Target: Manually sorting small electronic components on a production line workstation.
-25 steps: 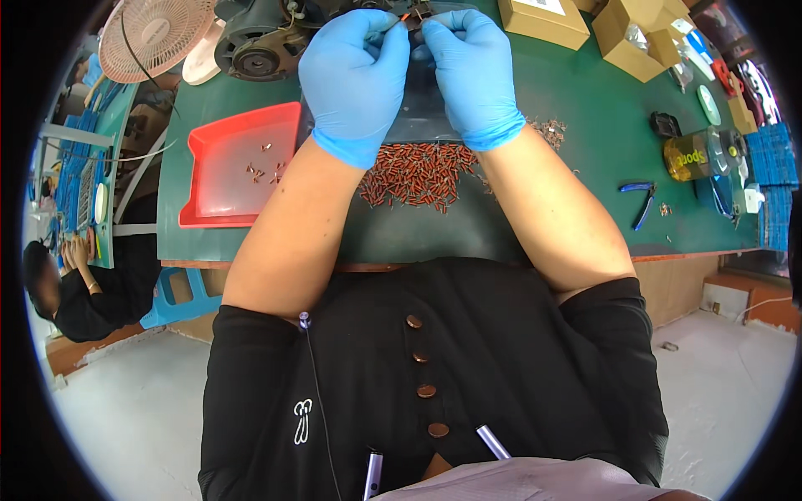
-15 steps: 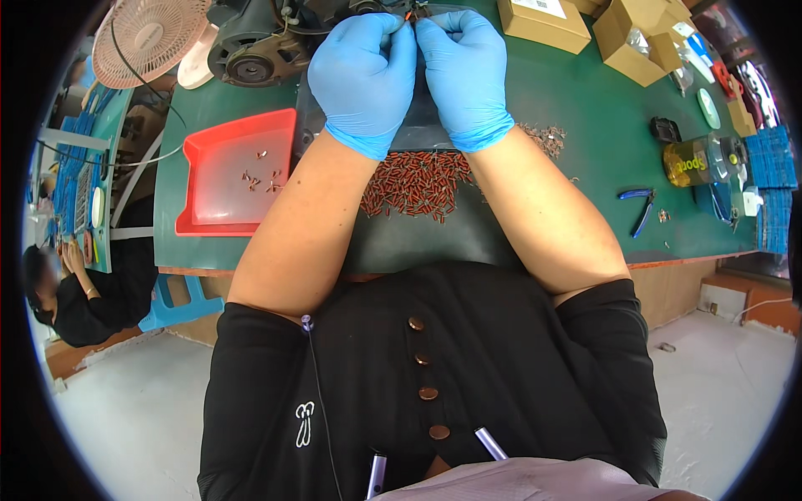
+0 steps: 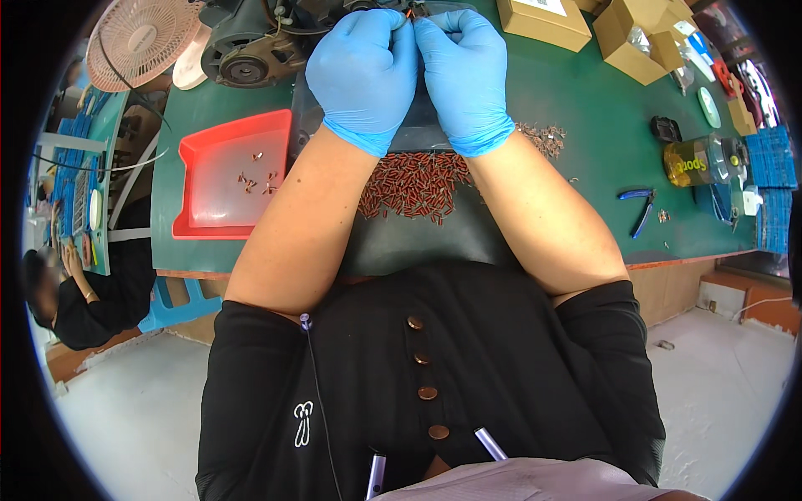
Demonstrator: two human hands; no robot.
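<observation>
At twelve o'clock, near the far edge of the green tabletop (image 3: 585, 125), the two blue-gloved hands meet fingertip to fingertip. Left hand (image 3: 363, 71) and right hand (image 3: 464, 71) are both pinched on one small reddish part (image 3: 409, 14) (too small to tell its exact shape), held between them just above a dark machine (image 3: 259, 42).

Below the wrists, toward six o'clock, a heap of red-brown pieces (image 3: 413, 185) lies on a dark mat (image 3: 418, 238), between the two forearms. At three o'clock from the right wrist a smaller scatter of grey bits (image 3: 543, 138) sits on the tabletop.

At nine o'clock from the heap is a red tray (image 3: 200, 221) with a few loose pieces inside, just beside the left forearm. Beyond it, at eleven o'clock, stands a pink fan (image 3: 138, 42).

Out at three o'clock lie blue-handled pliers (image 3: 642, 204), well apart from the hands, and past them a yellowish jar (image 3: 693, 163) on its side. Cardboard boxes (image 3: 543, 21) stand at one o'clock. Another person (image 3: 71, 301) sits at far left, by a second bench.
</observation>
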